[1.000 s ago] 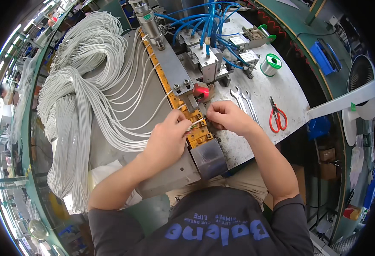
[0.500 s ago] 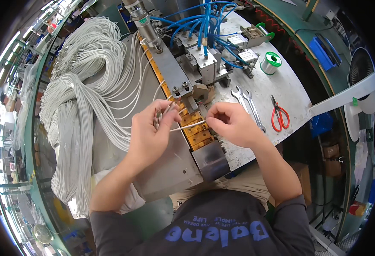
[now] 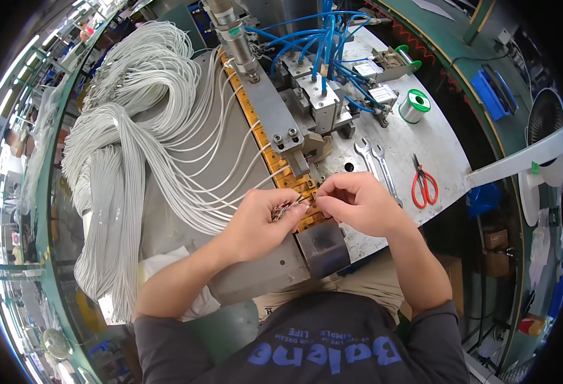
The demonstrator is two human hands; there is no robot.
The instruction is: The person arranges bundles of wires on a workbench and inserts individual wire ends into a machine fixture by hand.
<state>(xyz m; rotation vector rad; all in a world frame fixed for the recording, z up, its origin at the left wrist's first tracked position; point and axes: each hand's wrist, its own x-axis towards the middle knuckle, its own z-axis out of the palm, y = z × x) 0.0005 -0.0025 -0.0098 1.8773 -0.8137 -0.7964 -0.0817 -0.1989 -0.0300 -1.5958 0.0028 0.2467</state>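
My left hand (image 3: 256,224) is closed around several small thin pieces (image 3: 285,208), metallic with reddish and greenish tints, that stick out between thumb and fingers. Beside it, my right hand (image 3: 366,203) has thumb and forefinger pinched together at the near end of a row of yellow-orange fixture blocks (image 3: 275,161). Whatever is in that pinch is too small to make out. White cables (image 3: 185,208) run from a large bundle on the left into the row, some passing toward my left hand. A steel end block (image 3: 323,244) sits just below both hands.
Over the row stands a metal press arm (image 3: 269,115) with a cylinder (image 3: 236,41) and blue air tubes (image 3: 326,48). Two wrenches (image 3: 384,166), red-handled cutters (image 3: 424,187) and a solder wire spool (image 3: 414,107) lie to the right. A white lamp arm (image 3: 518,160) reaches in from the right edge.
Both hands have moved nearer along the row, and my left hand has come right, close to the other. The white cable end at my right fingertips no longer shows there.
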